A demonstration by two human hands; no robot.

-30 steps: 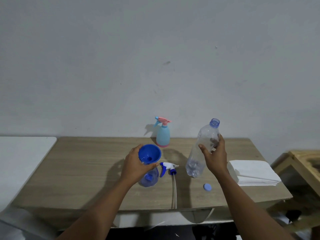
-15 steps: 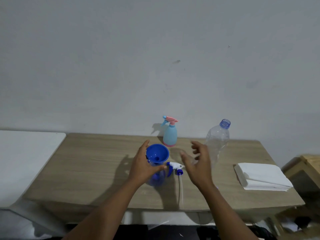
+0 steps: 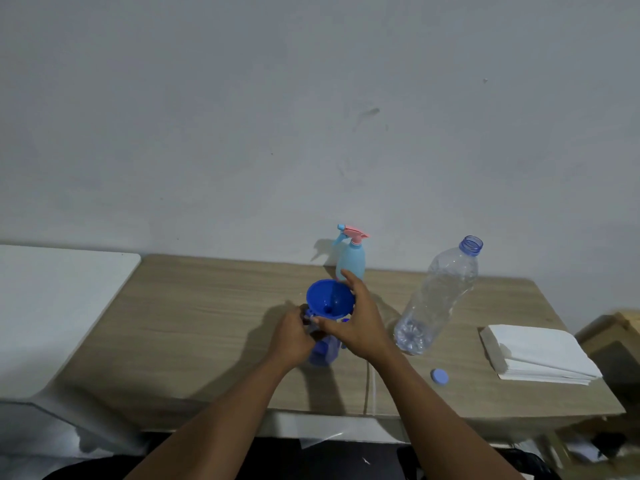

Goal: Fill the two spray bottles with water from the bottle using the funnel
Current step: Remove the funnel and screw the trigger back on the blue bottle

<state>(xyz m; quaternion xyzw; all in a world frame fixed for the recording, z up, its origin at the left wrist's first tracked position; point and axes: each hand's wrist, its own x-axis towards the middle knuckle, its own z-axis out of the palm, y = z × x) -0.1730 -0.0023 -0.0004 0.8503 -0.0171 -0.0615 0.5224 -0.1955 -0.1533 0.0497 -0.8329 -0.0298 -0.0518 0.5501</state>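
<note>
A blue funnel [image 3: 330, 299] sits in the neck of a translucent blue spray bottle [image 3: 322, 353] near the middle of the wooden table [image 3: 207, 323]. My left hand [image 3: 294, 336] grips that bottle just under the funnel and hides most of it. My right hand [image 3: 358, 323] holds the funnel, fingers round its right side and thumb under its front. The clear water bottle [image 3: 436, 299] stands uncapped to the right, with neither hand on it. A light blue spray bottle [image 3: 351, 261] with a pink trigger stands behind, by the wall.
The blue bottle cap [image 3: 440, 376] lies near the front edge. A thin spray tube [image 3: 369, 386] runs forward from under my right wrist. Folded white napkins [image 3: 540, 355] are stacked at the right. A white surface [image 3: 52, 306] adjoins the table's left end.
My right hand set the water bottle down on the table, then crossed left and took hold of the funnel. My left hand slid from the funnel down onto the blue spray bottle.
</note>
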